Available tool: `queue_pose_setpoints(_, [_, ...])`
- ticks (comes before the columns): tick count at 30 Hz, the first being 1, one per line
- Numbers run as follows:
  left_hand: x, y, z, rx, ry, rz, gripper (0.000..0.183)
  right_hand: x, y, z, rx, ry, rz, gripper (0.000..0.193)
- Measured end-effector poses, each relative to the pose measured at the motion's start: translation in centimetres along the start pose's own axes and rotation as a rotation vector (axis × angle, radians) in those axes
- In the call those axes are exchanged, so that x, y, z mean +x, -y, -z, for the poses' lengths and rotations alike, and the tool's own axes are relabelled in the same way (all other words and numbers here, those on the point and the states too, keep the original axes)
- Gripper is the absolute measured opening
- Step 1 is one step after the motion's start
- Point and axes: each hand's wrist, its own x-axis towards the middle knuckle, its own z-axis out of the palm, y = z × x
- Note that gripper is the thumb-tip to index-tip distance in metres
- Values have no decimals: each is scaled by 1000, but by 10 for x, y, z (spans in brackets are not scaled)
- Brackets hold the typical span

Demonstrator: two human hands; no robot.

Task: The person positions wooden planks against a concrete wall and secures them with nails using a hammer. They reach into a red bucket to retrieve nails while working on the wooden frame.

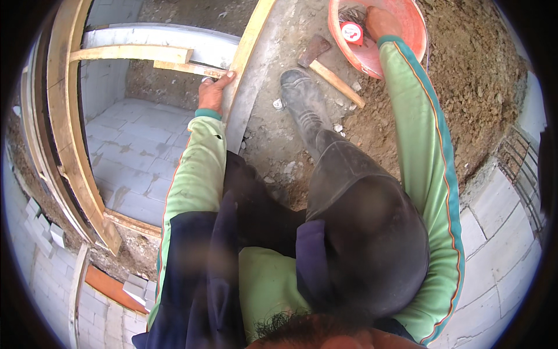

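Observation:
My left hand (213, 93) grips the end of a short wooden strip (189, 67) where it meets a long timber board (251, 41). Its thumb lies over the wood and the other fingers curl below. A second wooden piece (131, 53) lies just above that strip. My right hand (382, 23) reaches into a reddish plastic bucket (410, 43), its fingers hidden among thin dark pieces that look like nails (352, 15). Beside it in the bucket sits a red case with a round white label (351, 33), likely a tape measure.
A hatchet (337, 81) with a wooden handle lies on the ground between my boot (305, 99) and the bucket. Loose soil (471, 75) rises at the right, with steel bars (520, 154) behind. Left is a timber frame (70, 116) over a pit of grey blocks (136, 145).

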Motion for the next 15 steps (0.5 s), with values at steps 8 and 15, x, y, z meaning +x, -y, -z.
queue_pose_setpoints(8, [-1, -4, 0, 28, -3, 27, 76, 5, -11, -5, 95, -29, 171, 26])
queue_pose_setpoints(15, [1, -1, -2, -43, 0, -2, 70, -30, 2, 48, 1168, -36, -29, 11])
